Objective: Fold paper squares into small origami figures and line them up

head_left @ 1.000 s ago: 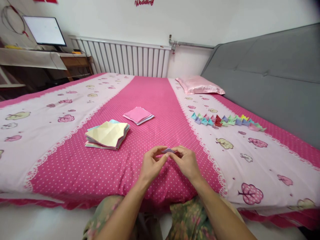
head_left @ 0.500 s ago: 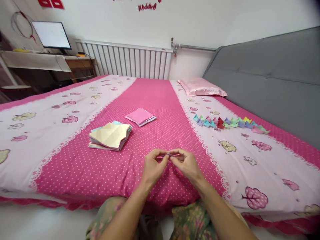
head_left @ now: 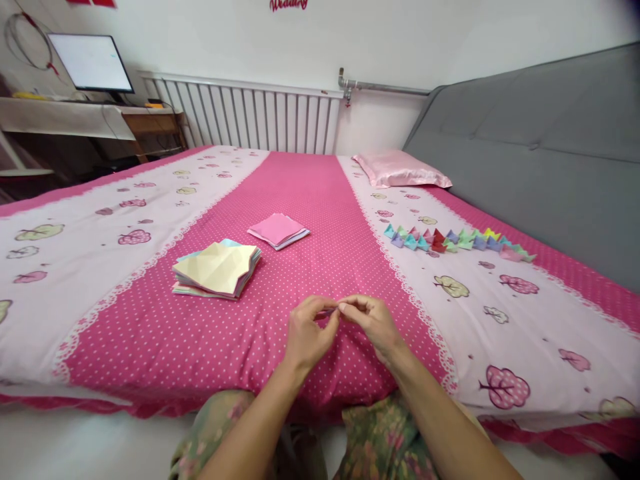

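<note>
1. Trousers point(head_left: 385, 440) in a green and pink print cover two knees at the near edge of a bed point(head_left: 320, 193).
2. The left hand point(head_left: 309, 333) curls with a small gap between thumb and forefinger, its exact grip hidden; the right hand point(head_left: 373, 327) pinches thumb to forefinger on the same item.
3. Purple paper point(head_left: 328, 311), small and thin, shows as a dark sliver between the fingertips above the bed's polka-dot strip, mostly covered.
4. Its long axis runs roughly left to right, edge toward the camera; its folded shape cannot be told.
5. One second earlier, a broader lilac face was visible; now only the edge shows, and the left thumb sits farther from the right.
6. Beyond lie a cream-topped paper stack point(head_left: 217, 267), a row of folded multicolored pieces point(head_left: 437, 240) and a pink-topped stack point(head_left: 277, 229).
</note>
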### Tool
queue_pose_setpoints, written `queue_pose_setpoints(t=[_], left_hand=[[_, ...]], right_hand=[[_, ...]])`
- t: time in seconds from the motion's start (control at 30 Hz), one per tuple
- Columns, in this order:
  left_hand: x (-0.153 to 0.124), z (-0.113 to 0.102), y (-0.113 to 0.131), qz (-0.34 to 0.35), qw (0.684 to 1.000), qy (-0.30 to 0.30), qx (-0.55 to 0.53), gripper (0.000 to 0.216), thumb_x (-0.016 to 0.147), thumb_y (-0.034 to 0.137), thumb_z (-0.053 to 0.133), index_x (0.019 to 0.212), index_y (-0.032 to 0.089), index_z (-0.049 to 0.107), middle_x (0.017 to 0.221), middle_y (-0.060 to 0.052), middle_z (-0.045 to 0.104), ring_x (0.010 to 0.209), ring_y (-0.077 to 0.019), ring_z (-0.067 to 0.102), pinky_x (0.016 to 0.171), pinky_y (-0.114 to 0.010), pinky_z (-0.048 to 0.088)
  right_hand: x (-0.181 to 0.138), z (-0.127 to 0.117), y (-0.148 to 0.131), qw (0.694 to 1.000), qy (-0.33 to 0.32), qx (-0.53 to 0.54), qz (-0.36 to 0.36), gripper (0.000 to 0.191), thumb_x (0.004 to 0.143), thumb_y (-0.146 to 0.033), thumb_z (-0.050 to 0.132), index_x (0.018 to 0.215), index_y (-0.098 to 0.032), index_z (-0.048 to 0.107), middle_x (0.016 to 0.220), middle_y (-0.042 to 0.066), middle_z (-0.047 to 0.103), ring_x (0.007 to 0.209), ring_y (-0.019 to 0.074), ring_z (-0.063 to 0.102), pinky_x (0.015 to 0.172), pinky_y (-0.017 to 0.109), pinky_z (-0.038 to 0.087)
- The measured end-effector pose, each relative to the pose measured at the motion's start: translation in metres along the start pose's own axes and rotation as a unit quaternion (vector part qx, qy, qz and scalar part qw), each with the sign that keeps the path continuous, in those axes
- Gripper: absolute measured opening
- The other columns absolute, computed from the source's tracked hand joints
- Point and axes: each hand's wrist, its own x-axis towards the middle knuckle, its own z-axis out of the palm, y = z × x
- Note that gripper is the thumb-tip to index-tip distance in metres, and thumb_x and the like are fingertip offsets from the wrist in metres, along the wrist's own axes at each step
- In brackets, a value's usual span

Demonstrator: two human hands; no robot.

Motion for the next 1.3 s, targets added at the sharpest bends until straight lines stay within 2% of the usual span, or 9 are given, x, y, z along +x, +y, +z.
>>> queue_pose_setpoints(t=[0.37,0.7,0.93,1.1,1.3], left_hand=[[-0.001,0.002,-0.001,-0.019,0.999,0.023,0.023,0.012,0.075,0.021,0.053,0.076,0.017,0.064,0.075,-0.004,0.063,0.068,-0.0128,0.059,0.065,-0.024,0.051],[-0.003,0.008,-0.002,-0.033,0.995,0.063,0.074,0.010,0.071,0.018,0.053,0.075,0.018,0.063,0.071,-0.002,0.063,0.066,-0.0125,0.058,0.065,-0.025,0.049],[0.001,0.009,-0.004,-0.104,0.991,0.073,-0.045,0.010,0.071,0.018,0.052,0.074,0.015,0.062,0.075,-0.004,0.064,0.071,-0.0140,0.061,0.071,-0.027,0.050],[0.005,0.008,-0.002,-0.160,0.972,0.083,-0.151,0.009,0.068,0.018,0.055,0.072,0.013,0.061,0.075,-0.004,0.065,0.070,-0.0134,0.061,0.067,-0.025,0.049],[0.009,0.009,-0.008,-0.207,0.952,0.118,-0.195,0.009,0.067,0.017,0.054,0.070,0.013,0.061,0.070,-0.003,0.063,0.066,-0.0115,0.059,0.066,-0.024,0.047]], right_hand=[[-0.001,0.003,0.004,0.996,0.009,-0.074,-0.041,0.022,0.073,-0.034,0.059,0.080,-0.016,0.070,0.074,0.006,0.069,0.069,0.0179,0.062,0.067,0.029,0.048],[-0.002,0.006,0.008,0.991,0.048,-0.113,-0.044,0.020,0.071,-0.034,0.059,0.075,-0.017,0.070,0.071,0.005,0.069,0.067,0.0193,0.063,0.065,0.030,0.049],[0.001,0.004,0.010,0.994,0.075,-0.070,-0.028,0.022,0.068,-0.036,0.061,0.073,-0.016,0.070,0.071,0.006,0.069,0.068,0.0197,0.063,0.065,0.030,0.049],[0.000,0.004,0.004,0.997,0.077,-0.002,0.014,0.022,0.069,-0.034,0.061,0.073,-0.015,0.068,0.073,0.007,0.068,0.066,0.0178,0.063,0.062,0.029,0.050],[0.001,0.006,0.001,0.994,0.067,0.044,0.069,0.018,0.067,-0.027,0.057,0.076,-0.014,0.065,0.072,0.005,0.067,0.062,0.0135,0.062,0.058,0.024,0.050]])
